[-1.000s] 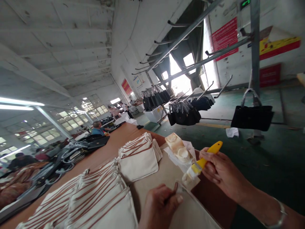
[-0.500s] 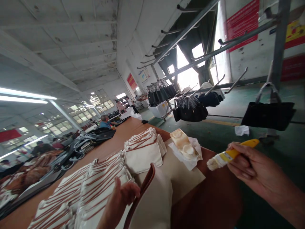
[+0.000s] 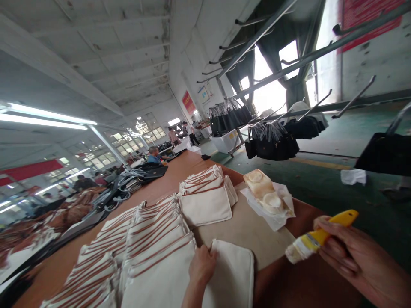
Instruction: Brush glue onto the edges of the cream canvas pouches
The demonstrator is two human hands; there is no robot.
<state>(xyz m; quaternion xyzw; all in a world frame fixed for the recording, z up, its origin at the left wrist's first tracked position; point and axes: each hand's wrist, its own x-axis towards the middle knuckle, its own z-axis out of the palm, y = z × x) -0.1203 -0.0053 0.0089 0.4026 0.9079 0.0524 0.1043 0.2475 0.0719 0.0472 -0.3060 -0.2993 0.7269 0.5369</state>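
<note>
Canvas pouches spread along a long brown tabletop (image 3: 167,179), one under the hand.

Rows of cream pouches (image 3: 150,239) with brown trim overlap across the tabletop. The left hand (image 3: 201,267) lies flat, fingers spread, on a plain cream pouch (image 3: 234,273) at the near edge. The right hand (image 3: 353,252) is clamped around a yellow-handled brush (image 3: 317,237), bristles held above the tabletop, near a glue-smeared block (image 3: 265,192) on white paper.

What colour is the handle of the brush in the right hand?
Yellow; the brush handle shows plainly in the head view.
</note>
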